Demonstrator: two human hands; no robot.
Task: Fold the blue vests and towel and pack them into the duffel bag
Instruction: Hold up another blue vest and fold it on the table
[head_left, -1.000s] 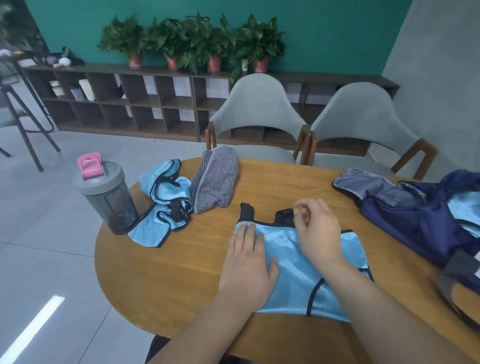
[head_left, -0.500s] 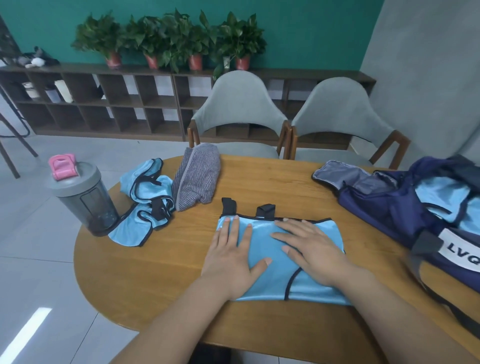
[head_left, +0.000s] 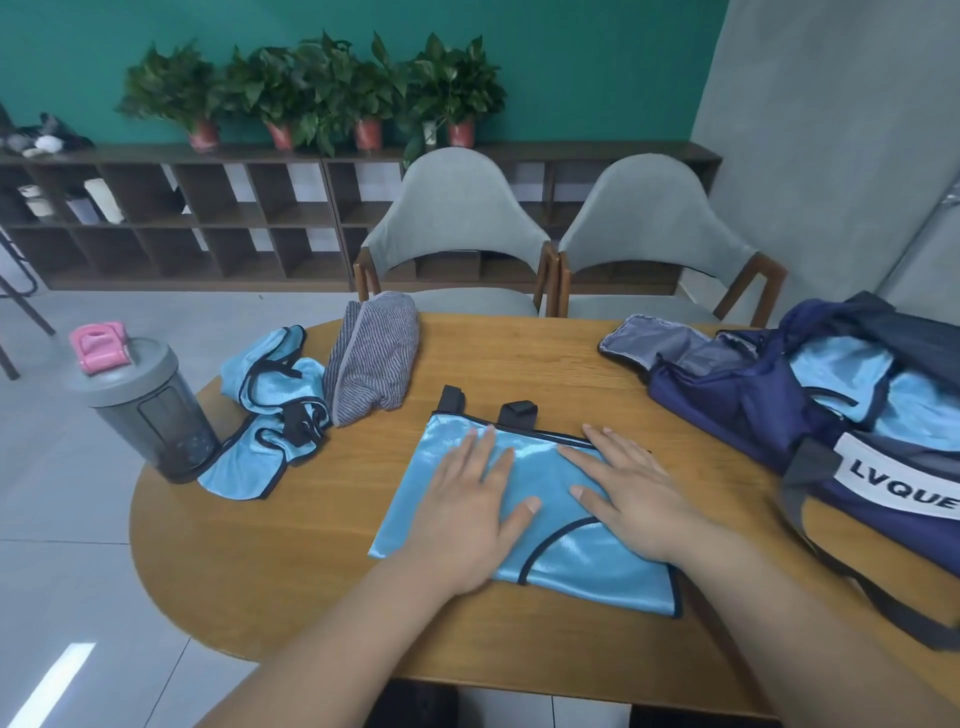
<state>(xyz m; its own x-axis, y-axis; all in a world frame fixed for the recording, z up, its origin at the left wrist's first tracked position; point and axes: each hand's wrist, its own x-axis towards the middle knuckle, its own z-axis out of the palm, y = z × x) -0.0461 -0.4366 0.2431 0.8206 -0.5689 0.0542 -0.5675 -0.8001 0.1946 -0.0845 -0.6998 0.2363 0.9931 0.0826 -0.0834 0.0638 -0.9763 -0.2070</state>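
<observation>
Hands lie flat, each grip released: left hand and right hand press the half-folded blue vest onto the surface, near its front edge. The vest looks light, limp and slippery; pinching the dark-bound corners should hold best. The duffel bag gapes at right.

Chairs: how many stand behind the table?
2, side by side: one chair behind the striped towel, the other chair right of it, nearer the duffel bag. None seems hidden.
</observation>
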